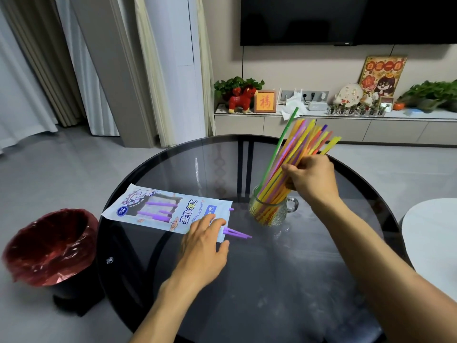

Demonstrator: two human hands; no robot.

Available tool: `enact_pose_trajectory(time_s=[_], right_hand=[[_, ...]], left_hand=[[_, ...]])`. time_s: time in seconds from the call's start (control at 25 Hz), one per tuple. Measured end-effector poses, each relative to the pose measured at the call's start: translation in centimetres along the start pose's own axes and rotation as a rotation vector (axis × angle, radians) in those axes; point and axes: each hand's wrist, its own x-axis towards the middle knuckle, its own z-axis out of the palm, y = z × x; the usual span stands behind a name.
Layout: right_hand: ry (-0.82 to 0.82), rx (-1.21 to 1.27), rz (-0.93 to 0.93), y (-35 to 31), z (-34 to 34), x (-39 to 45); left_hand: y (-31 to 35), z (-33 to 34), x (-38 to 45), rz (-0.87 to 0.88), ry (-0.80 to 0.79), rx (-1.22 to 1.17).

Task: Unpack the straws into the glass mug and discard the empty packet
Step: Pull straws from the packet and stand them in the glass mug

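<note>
- On a round, dark smoked-glass table (284,280), a person's right hand (312,180) grips a bundle of long, multicoloured plastic straws (300,144), fingers curled round the middle of the bundle.
- The straws' lower ends stand in a clear, textured glass mug with a handle (268,210); their tops fan out, tilted toward the right.
- The left hand (206,246) rests on the open end of a flat, pale-blue printed paper-and-film straw packet (163,209), fingers loosely spread and pressing it to the glass.
- A few purple straws (237,234) remain in the packet, their tips poking out just beside the left fingertips.
- The packet lies flat on the table's left side, near the mug but apart from it.
- On the grey floor at the table's left stands a dark bin lined with a red plastic bag (49,246).
- Behind, a low cabinet (321,127) carries plants, a red toy horse (241,99) and framed pictures beneath a wall-mounted black television (346,18); pale curtains (74,65) hang at left.
</note>
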Motion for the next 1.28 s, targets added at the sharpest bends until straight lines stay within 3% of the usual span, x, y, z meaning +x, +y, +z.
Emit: enact_pose_trajectory(time_s=[0.12,0.24,0.36,0.44,0.64,0.8,0.92,1.08,1.16,1.28], right_hand=[[0.017,-0.190,-0.032,0.4,0.1,-0.5],[-0.008,-0.477,-0.043,0.2,-1.6,-1.0],[-0.507,-0.449,0.121,-0.7,-3.0,-2.9],[-0.831,-0.540,0.108,-1.0,-2.7,-4.7],[-1.085,-0.830,0.013,1.5,-0.1,-8.7],[-1.014,-0.911,-0.265,3.9,1.4,-10.1],[-0.960,-0.781,-0.298,4.8,1.6,-9.7],[-0.891,-0.637,-0.167,5.9,1.7,-8.7],[-0.836,-0.543,-0.101,5.9,1.8,-8.6],[-0.763,-0.509,-0.178,6.2,2.1,-8.8]], left_hand=[[-0.9,1.1,0.3,-0.105,-0.137,0.123],[-1.0,1.5,0.1,-0.119,-0.161,0.181],[0.0,0.2,-0.5,-0.037,-0.186,0.270],[0.7,-1.3,-1.3,0.055,-0.274,0.279],[0.8,-3.6,-1.4,0.286,-0.452,0.472],[0.2,-3.4,2.9,0.294,-0.694,0.643],[0.2,-3.5,5.4,0.259,-0.769,0.542],[0.6,-3.8,5.2,0.386,-0.591,0.560],[1.7,-4.6,4.4,0.465,-0.499,0.709],[5.1,-6.6,3.8,0.592,-0.339,0.957]])
